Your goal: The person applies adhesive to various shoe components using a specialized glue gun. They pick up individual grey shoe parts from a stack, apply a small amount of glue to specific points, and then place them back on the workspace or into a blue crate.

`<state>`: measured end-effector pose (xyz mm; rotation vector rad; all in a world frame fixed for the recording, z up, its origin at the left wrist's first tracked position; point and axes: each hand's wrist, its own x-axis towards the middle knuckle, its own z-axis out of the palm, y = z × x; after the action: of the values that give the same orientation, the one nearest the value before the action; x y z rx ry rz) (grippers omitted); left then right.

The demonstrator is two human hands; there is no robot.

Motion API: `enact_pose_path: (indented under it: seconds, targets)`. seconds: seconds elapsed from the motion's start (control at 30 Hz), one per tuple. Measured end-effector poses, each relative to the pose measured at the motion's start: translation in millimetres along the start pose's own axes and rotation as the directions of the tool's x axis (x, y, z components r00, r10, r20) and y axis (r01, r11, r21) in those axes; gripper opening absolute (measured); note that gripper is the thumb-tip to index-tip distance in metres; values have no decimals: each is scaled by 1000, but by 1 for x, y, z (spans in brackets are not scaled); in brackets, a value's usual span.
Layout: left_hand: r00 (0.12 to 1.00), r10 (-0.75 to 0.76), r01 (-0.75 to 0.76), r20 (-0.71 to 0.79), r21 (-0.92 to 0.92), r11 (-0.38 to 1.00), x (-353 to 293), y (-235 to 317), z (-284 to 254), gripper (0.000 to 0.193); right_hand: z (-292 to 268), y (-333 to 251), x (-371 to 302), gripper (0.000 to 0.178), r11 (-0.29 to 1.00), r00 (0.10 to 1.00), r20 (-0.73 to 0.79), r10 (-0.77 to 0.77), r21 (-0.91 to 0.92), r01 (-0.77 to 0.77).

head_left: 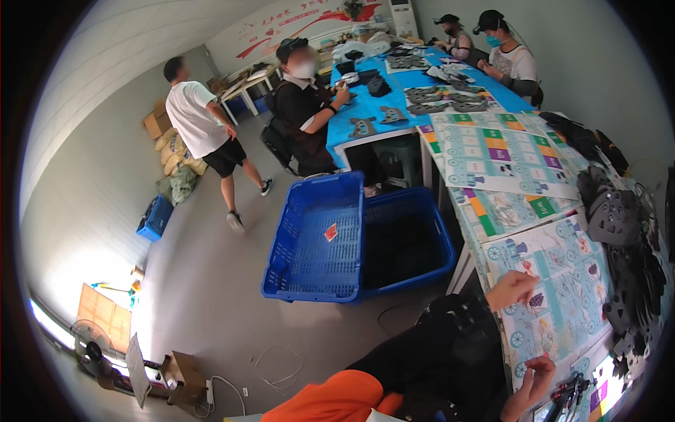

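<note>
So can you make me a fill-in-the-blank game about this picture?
The walking person wears a ____ T-shirt.
The colour of the large perforated crate is ____.
The wearer's left hand is beside purple ____ printed on the paper sheet.
The hand tools near the right hand look mostly ____.

Missing words: white; blue; grapes; black.

Watching remotely, I saw smooth printed paper [573, 271], matt grey pieces [614, 216], a hard blue plastic crate [309, 264], a dull cardboard carton [185, 376] and a faintly glossy floor [211, 302].
</note>
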<state>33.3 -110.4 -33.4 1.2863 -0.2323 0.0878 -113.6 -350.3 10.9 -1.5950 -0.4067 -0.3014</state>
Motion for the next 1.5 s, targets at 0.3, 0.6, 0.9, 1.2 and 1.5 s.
enact_pose_path:
  seconds: [0.3,0.6,0.9,1.2,1.5]
  targets:
    - [695,375,99,613,-598,795,-55,156,-67,54,-67,-40,-10,22,615,931,195,-310,787,40]
    - [294,809,318,-510,850,420,-79,215,-186,35,-134,14,16,9,943,726,-619,-300,-307,127]
    - [350,937,-11,11,1000,-8,12,305,-62,22,-61,-30,15,9,950,845,-478,-240,-295,103]
    - [488,477,24,731,535,-845,120,369,2,12,-67,-37,-24,12,874,893,-354,-279,-479,83]
    - [510,400,-36,761,483,-875,128,330,-11,9,-66,-34,-23,10,882,896,-367,-252,-467,57]
